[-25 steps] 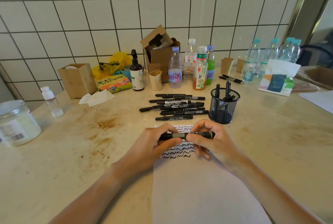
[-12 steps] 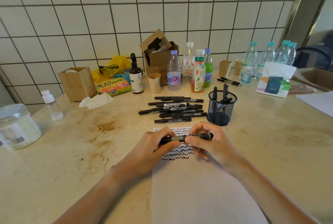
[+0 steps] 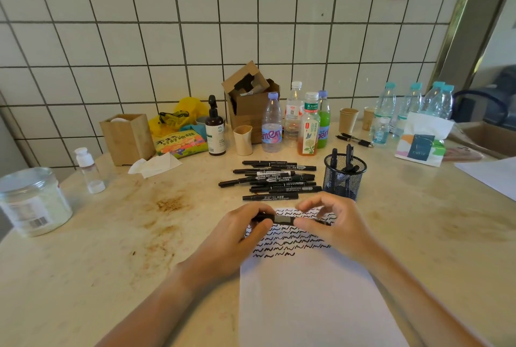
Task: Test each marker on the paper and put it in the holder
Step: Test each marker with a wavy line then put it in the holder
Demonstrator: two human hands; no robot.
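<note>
Black marker (image 3: 283, 219) pinched by left hand (image 3: 240, 235) and right hand (image 3: 335, 223)

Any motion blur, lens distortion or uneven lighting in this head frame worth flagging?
Head view: right hand fingers smeared by motion blur, left hand and marker sharper; wide-angle bending curves the wall tiles and table edge; soft daylight from the right, no harsh glare on the paper.

One head-worn wide-angle camera looks forward and down from close above the counter (image 3: 97, 249). It faces the tiled wall (image 3: 139, 39) at 12 o'clock, forearms entering from 6 o'clock.
</note>
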